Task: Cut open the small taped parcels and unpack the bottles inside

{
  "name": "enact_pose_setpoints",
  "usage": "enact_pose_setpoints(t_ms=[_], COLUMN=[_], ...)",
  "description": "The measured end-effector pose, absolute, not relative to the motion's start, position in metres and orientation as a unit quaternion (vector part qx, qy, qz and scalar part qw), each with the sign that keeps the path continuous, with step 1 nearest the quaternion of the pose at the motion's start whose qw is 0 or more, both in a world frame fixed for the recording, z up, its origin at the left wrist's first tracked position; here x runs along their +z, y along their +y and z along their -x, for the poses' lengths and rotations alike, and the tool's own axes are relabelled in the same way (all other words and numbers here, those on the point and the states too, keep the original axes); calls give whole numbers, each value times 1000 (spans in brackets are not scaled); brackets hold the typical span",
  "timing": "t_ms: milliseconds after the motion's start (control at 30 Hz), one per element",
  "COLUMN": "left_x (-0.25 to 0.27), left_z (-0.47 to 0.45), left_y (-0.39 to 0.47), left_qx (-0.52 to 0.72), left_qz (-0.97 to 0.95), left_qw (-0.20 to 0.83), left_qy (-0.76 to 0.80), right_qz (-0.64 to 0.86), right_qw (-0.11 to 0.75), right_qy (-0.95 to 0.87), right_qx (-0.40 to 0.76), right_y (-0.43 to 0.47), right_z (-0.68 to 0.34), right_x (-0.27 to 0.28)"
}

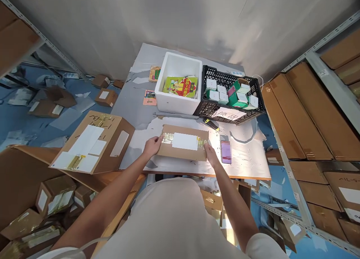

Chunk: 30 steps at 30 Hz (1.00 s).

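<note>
A flat cardboard box [168, 152] with a white label and shiny clear tape lies at the table's front, between my hands. My left hand [152, 145] grips its left end, thumb on top. At its right end my right hand [210, 154] holds the other edge; the fingers beneath are hidden. Just right of that hand lies a phone [225, 152] with a purplish screen. Behind the box rests a black and yellow utility knife [210, 124].
A white foam box [177, 106] with colourful booklets and a black crate [202, 109] of small cartons stand behind. At left is a larger labelled carton [112, 127], above an open box [19, 169] of parcels. Shelving [292, 184] with cartons runs along the right.
</note>
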<state>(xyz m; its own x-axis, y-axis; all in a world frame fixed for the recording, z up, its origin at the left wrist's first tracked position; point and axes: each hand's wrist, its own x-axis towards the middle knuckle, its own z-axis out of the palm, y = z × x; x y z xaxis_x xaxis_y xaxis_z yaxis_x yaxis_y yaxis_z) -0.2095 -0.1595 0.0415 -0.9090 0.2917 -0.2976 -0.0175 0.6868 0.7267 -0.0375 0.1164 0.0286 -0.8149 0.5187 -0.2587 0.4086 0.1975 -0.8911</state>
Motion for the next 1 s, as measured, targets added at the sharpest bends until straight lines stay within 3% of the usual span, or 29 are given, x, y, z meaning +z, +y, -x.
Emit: enact_pose_setpoints(t_ms=[200, 400, 667, 867, 1000], left_x=[4, -22, 4, 32, 30], left_z=[193, 169, 171, 191, 206], left_y=[-192, -214, -193, -177, -159], left_qx=[567, 525, 581, 423, 380], left_qz=[-32, -139, -108, -116, -68], left_qw=[261, 290, 277, 186, 190], left_qy=[780, 788, 758, 879, 903], right_qz=[353, 261, 267, 320, 341], right_qw=[29, 6, 17, 43, 16], right_qy=[-679, -763, -765, -815, -816], right_qx=[643, 592, 586, 482, 466], right_y=[114, 99, 96, 106, 107], right_z=[10, -9, 0, 27, 48], right_x=[13, -4, 6, 31, 35])
